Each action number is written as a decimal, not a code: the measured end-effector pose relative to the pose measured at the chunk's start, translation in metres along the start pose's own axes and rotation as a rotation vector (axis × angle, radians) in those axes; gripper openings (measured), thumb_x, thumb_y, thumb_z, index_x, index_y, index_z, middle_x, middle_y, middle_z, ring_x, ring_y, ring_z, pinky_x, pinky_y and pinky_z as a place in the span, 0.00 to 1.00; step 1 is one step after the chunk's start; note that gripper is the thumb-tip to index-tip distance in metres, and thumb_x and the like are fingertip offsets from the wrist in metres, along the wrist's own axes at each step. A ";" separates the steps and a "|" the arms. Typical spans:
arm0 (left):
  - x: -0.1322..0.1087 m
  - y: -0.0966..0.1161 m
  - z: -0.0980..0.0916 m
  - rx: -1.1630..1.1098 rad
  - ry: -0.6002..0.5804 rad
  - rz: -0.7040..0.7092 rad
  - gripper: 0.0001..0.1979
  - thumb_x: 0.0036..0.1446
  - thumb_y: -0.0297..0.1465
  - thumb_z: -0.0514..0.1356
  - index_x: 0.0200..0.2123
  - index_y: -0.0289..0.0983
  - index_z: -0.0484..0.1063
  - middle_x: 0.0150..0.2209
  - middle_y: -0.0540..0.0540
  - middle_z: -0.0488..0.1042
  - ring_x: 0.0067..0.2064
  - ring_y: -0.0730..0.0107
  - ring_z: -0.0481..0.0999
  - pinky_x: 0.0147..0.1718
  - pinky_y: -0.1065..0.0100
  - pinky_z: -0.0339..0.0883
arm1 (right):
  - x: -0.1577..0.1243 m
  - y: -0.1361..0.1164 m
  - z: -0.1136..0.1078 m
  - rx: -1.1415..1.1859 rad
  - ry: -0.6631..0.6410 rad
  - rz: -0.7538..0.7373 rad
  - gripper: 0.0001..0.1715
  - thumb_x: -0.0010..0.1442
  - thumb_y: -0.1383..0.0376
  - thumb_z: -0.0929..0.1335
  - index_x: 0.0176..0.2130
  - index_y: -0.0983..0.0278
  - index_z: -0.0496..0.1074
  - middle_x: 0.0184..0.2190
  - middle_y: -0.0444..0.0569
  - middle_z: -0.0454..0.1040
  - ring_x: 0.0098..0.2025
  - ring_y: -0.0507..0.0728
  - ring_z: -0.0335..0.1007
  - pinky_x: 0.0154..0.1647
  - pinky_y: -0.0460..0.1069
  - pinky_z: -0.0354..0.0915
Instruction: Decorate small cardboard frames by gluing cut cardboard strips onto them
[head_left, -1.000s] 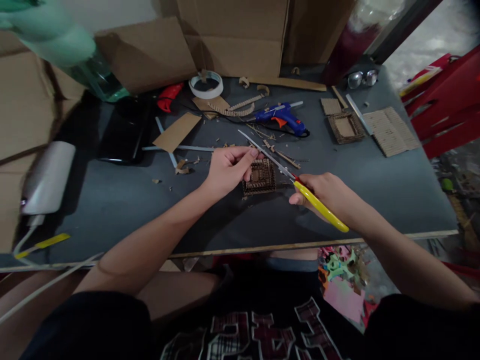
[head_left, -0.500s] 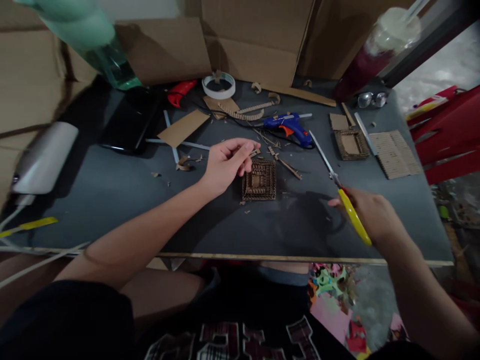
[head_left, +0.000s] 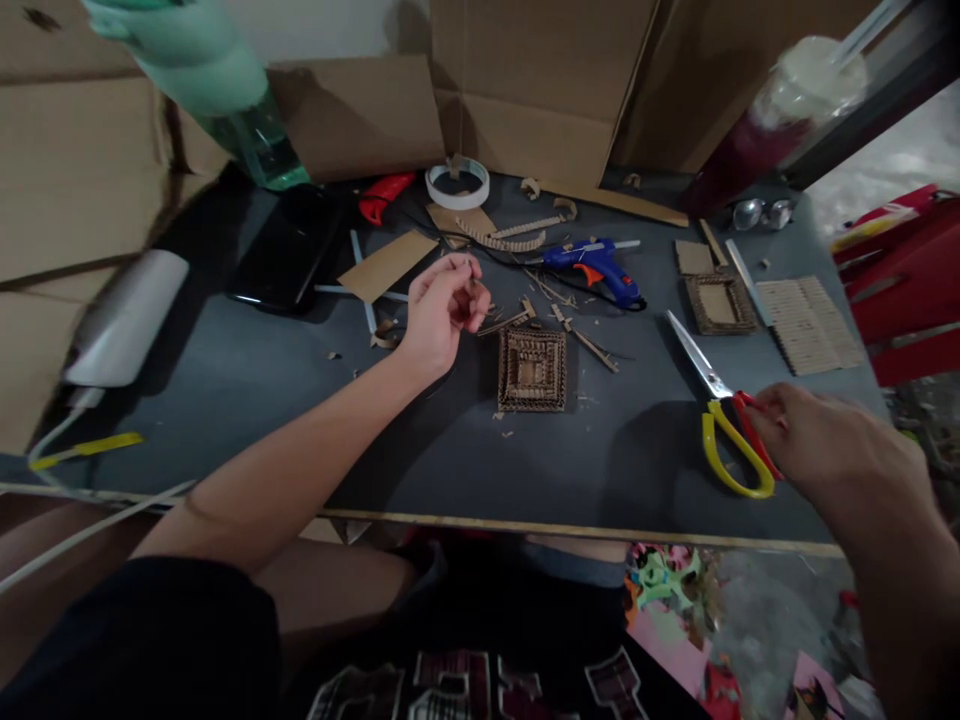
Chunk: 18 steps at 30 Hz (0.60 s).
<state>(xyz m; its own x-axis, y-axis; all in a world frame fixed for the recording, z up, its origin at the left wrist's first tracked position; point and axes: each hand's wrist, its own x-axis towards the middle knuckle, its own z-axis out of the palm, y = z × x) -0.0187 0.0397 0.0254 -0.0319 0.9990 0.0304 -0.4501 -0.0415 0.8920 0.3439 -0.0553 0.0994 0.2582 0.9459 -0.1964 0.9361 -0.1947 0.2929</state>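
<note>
My left hand is raised just left of a small square stepped piece of layered corrugated cardboard. Its fingers are curled with the tips pinched together; whatever may be between them is too small to make out. A thin cardboard strip lies beside these fingers, behind the square piece. At the right, my right hand has its fingers closed at the red handle of a pair of scissors. The yellow loop faces my body, and the blades point away to the left, close together, low over the table.
A blue hot glue gun lies behind the square piece, with a tape roll and cardboard scraps nearby. A cardboard frame and corrugated sheet lie at right. A black phone, green bottle and red-filled cup stand around.
My right hand has moved right with the scissors, which now lie flatter with the yellow loop showing. My left hand has drawn back left from the square piece; a strip shows beside it.
</note>
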 end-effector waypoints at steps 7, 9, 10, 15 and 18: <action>0.001 -0.005 -0.002 0.015 0.019 -0.027 0.13 0.60 0.37 0.56 0.26 0.39 0.62 0.16 0.56 0.61 0.16 0.79 0.60 0.14 0.77 0.52 | 0.013 -0.071 -0.021 0.202 0.234 -0.164 0.16 0.62 0.53 0.66 0.44 0.61 0.74 0.41 0.56 0.80 0.50 0.67 0.75 0.46 0.56 0.68; 0.000 -0.006 -0.002 0.039 0.055 0.060 0.12 0.58 0.38 0.59 0.26 0.39 0.65 0.15 0.56 0.62 0.15 0.80 0.59 0.14 0.77 0.51 | 0.028 -0.095 -0.026 0.363 0.326 -0.226 0.18 0.61 0.53 0.67 0.46 0.61 0.73 0.40 0.54 0.80 0.48 0.66 0.76 0.48 0.57 0.67; 0.000 -0.006 -0.003 0.041 0.079 0.107 0.12 0.56 0.38 0.60 0.26 0.38 0.67 0.15 0.56 0.63 0.15 0.80 0.59 0.13 0.77 0.51 | 0.039 -0.107 -0.028 0.423 0.352 -0.248 0.21 0.61 0.52 0.68 0.48 0.62 0.73 0.41 0.55 0.80 0.47 0.66 0.76 0.50 0.58 0.67; 0.002 -0.006 -0.006 0.077 0.084 0.114 0.06 0.50 0.34 0.60 0.29 0.37 0.75 0.12 0.54 0.67 0.13 0.79 0.61 0.11 0.77 0.48 | 0.096 -0.161 -0.033 0.407 0.451 -0.127 0.40 0.54 0.40 0.70 0.47 0.73 0.72 0.43 0.70 0.76 0.57 0.78 0.67 0.55 0.70 0.61; 0.004 -0.007 -0.005 0.086 0.081 0.104 0.03 0.47 0.30 0.60 0.27 0.38 0.73 0.13 0.54 0.68 0.13 0.79 0.60 0.11 0.77 0.50 | 0.115 -0.176 -0.035 0.353 0.361 -0.146 0.37 0.54 0.41 0.71 0.42 0.73 0.75 0.42 0.70 0.77 0.56 0.79 0.68 0.55 0.71 0.62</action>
<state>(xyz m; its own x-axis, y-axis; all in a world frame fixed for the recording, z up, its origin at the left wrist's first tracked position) -0.0203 0.0438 0.0174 -0.1474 0.9849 0.0909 -0.3629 -0.1394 0.9213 0.2002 0.0965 0.0579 0.0788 0.9867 0.1421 0.9957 -0.0710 -0.0592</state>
